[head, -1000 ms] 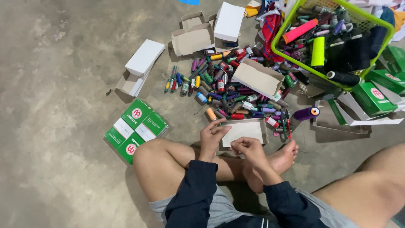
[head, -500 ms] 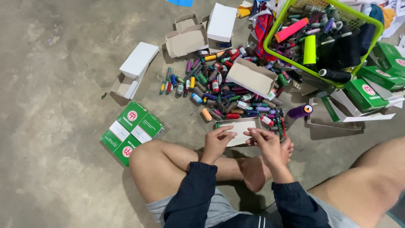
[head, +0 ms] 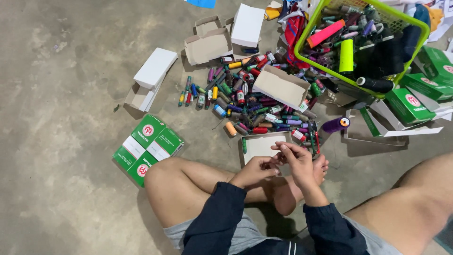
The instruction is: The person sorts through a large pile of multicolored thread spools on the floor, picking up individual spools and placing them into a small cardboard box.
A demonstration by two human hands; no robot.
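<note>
While the left hand (head: 252, 171) curls loosely, the right hand (head: 297, 163) pinches something unclear above the open box (head: 261, 144).

Hands drawn together over the near edge of the open box

Left hand (head: 255, 171) pulled back from the rim of the small open white box (head: 262, 144), now curled just below it. Right hand (head: 298, 163) lifted off the spot beside the foot (head: 319, 168), fingertips now pinched together and meeting the left hand's, above the box's near edge; what sits between them too small to tell.
</note>
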